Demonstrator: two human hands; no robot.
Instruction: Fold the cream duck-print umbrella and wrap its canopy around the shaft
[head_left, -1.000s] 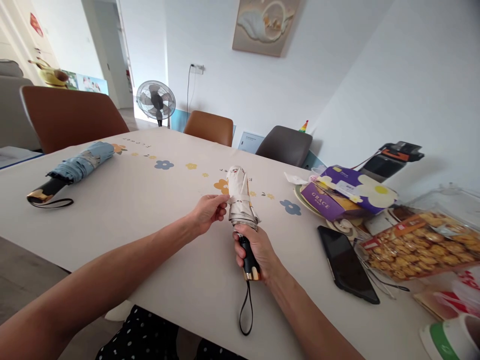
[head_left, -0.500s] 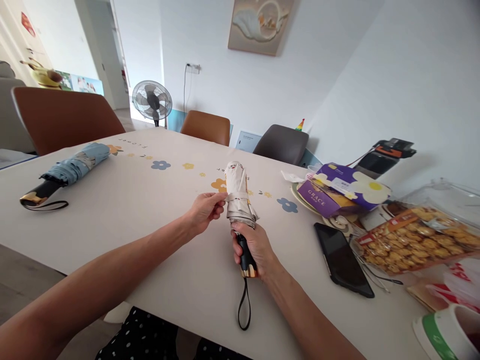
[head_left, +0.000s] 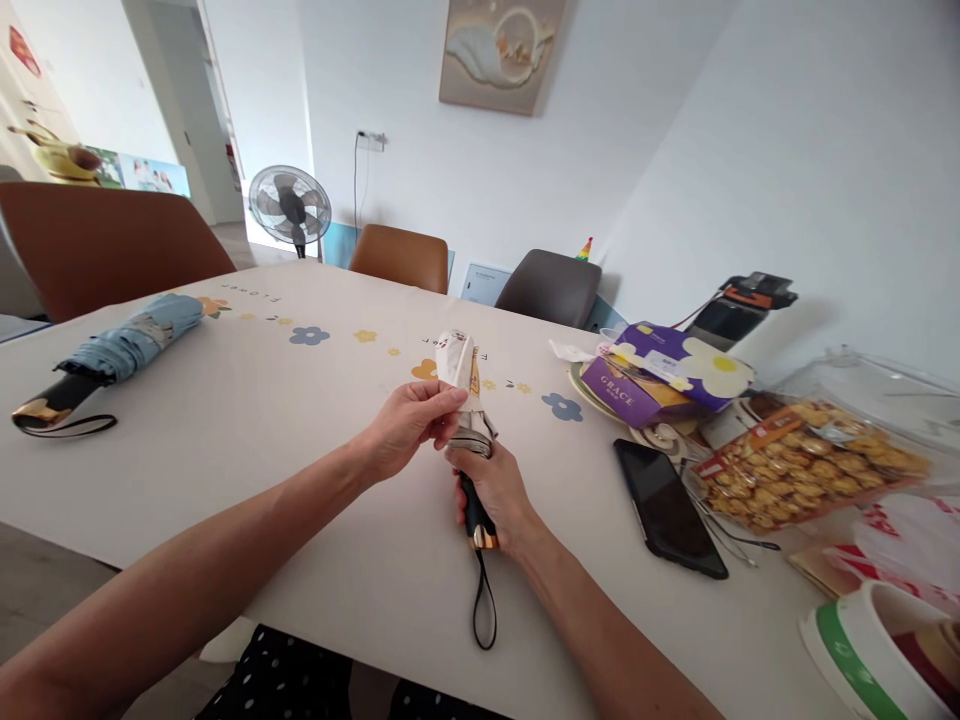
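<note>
A folded white umbrella with a black handle, gold end and black wrist loop lies lengthwise ahead of me. My right hand is closed around the upper handle, just below the gathered cloth hem. My left hand pinches at the umbrella's middle, thumb and forefinger together on what looks like its tie strap; the fingers hide most of that strap. Farther left, a folded light-blue umbrella rests on the table, its black and gold handle pointing toward me.
On the right of the white flower-printed table are a black phone, a purple box, a pack of cookies, cables, a dark bottle and a white-green roll. Chairs and a fan stand beyond.
My left hand has moved rightward from the umbrella's left side onto its front, still pinching. The right hand keeps its grip on the handle. The view has shifted slightly.
</note>
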